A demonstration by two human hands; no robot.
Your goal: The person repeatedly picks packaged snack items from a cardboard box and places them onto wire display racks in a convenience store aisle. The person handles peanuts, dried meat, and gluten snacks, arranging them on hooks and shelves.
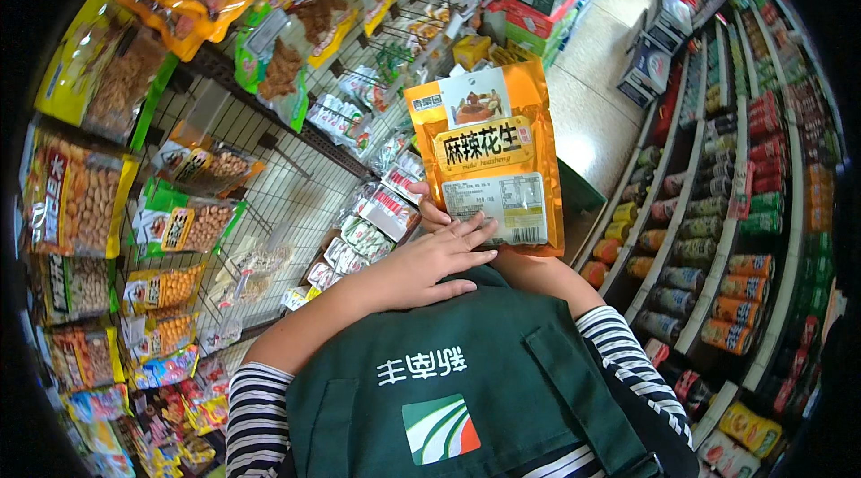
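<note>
An orange snack bag (544, 151) with a pale label panel on its lower part is held upright in front of me. My right hand (431, 207) grips it from behind; only a few fingertips show, past the bag's left edge, and the rest of that hand is hidden. Across the bag's lower left corner lies my left hand (426, 261), fingers stretched and spread, the fingertips at the label panel. Both forearms wear black-and-white striped sleeves, above a dark green apron (359, 415).
On my left, a wire rack (296, 178) carries hanging snack bags, among them a nut bag (76, 195). Shelves of cans and bottles (686, 290) line the right. A tiled aisle floor (596, 65) runs ahead, with dark boxes (647, 65) beside it.
</note>
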